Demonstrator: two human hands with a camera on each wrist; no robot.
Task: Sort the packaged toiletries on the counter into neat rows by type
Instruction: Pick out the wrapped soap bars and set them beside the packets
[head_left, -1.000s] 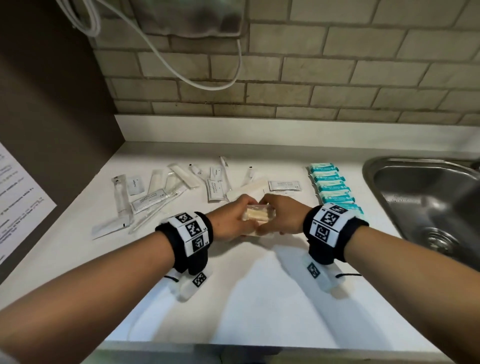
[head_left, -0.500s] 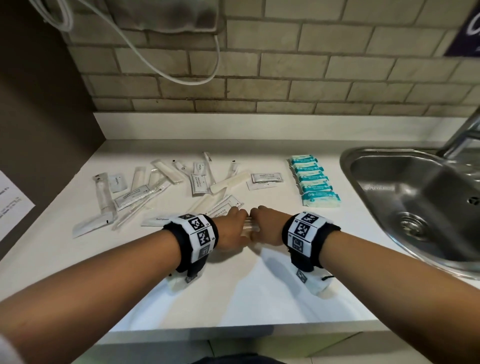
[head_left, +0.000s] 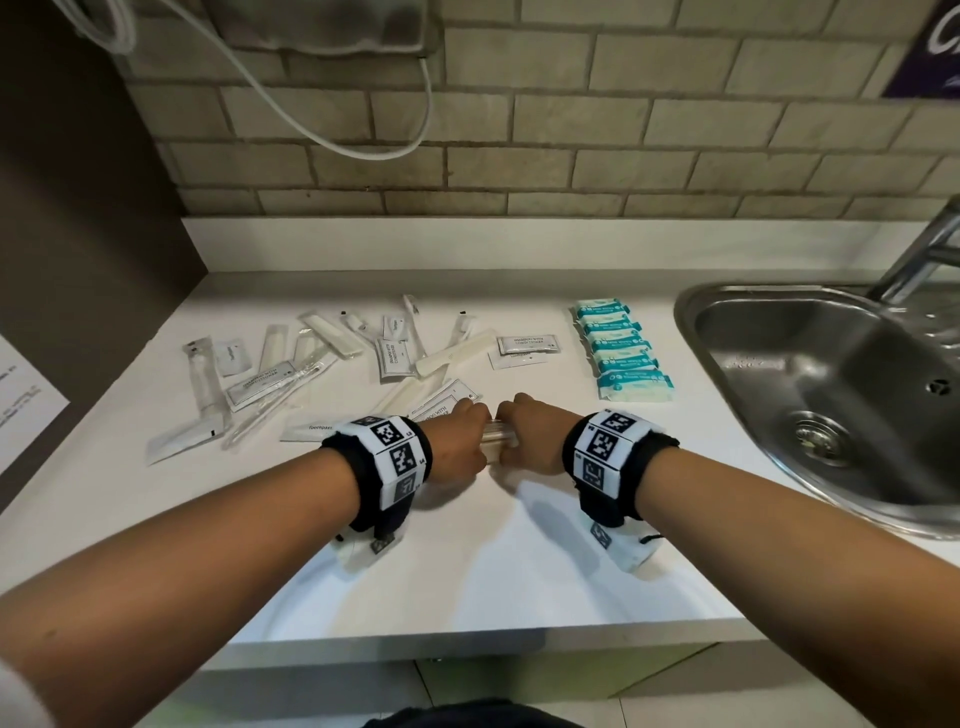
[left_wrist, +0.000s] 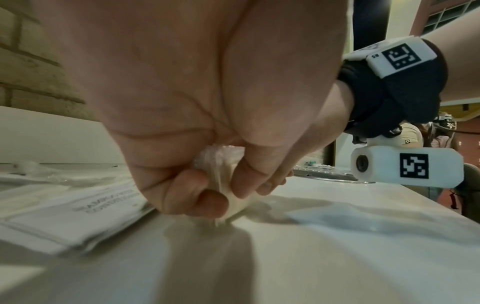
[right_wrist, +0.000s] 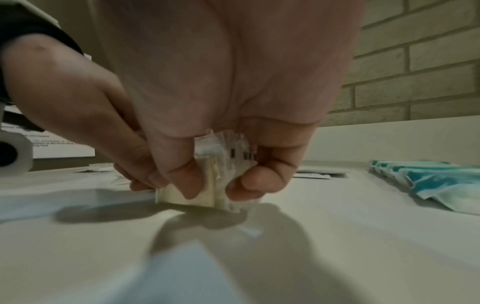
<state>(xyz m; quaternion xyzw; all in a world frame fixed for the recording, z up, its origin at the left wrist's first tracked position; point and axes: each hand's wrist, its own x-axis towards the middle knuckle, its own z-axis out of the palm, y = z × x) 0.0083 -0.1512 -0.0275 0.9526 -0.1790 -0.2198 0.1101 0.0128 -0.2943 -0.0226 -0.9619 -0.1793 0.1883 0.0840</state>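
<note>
Cream-coloured packets in clear wrap (head_left: 500, 440) are standing on edge on the white counter (head_left: 519, 582), and you are pinching them from both ends: your left hand (head_left: 457, 441) is curling thumb and fingers round one end, your right hand (head_left: 532, 440) round the other. Loose white sachets (head_left: 527, 345) are lying scattered behind your left wrist, and teal packs (head_left: 621, 358) are sitting in a row beside the steel sink (head_left: 831, 395).
</note>
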